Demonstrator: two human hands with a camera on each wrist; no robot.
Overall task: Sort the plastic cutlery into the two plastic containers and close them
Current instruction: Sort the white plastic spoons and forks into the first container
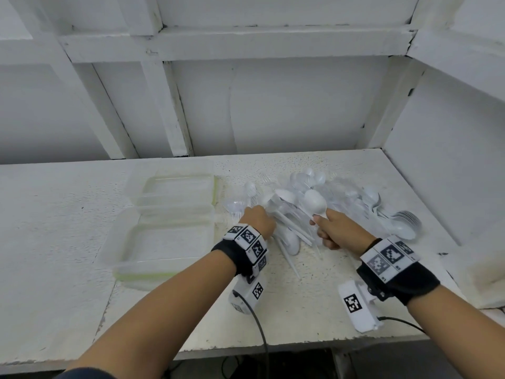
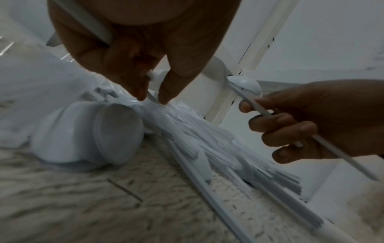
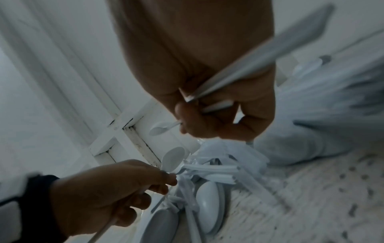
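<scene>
Left hand: the left hand [image 1: 260, 220] sat at centre frame in the head view, at the left edge of the cutlery pile, fingers curled around a white spoon handle [image 2: 83, 21] that ran through the fist; thumb and forefinger tips [image 2: 166, 92] pinched down on another white piece in the pile (which utensil, I could not tell).
Right hand: the right hand [image 1: 338, 232], just right of centre, was closed in a fist around several white spoon handles [image 3: 245, 65]; one large spoon bowl [image 1: 315, 201] stuck up past the thumb.
Cutlery pile: the heap of white and clear plastic cutlery [image 1: 328, 192] lay on the table right of centre, with a nested stack of spoons [image 1: 404, 222] at its right end and a few spoon bowls [image 1: 291, 240] lying between the two hands.
Containers: two clear plastic containers with green-edged rims stood left of the pile, touching or nearly so, the far container [image 1: 153, 187] above the near container [image 1: 131, 242] in the frame; both were open (no cutlery showed inside either).
Table: the white speckled table [image 1: 54, 228] filled the lower half of the head view, against a white panelled wall [image 1: 273, 105].
</scene>
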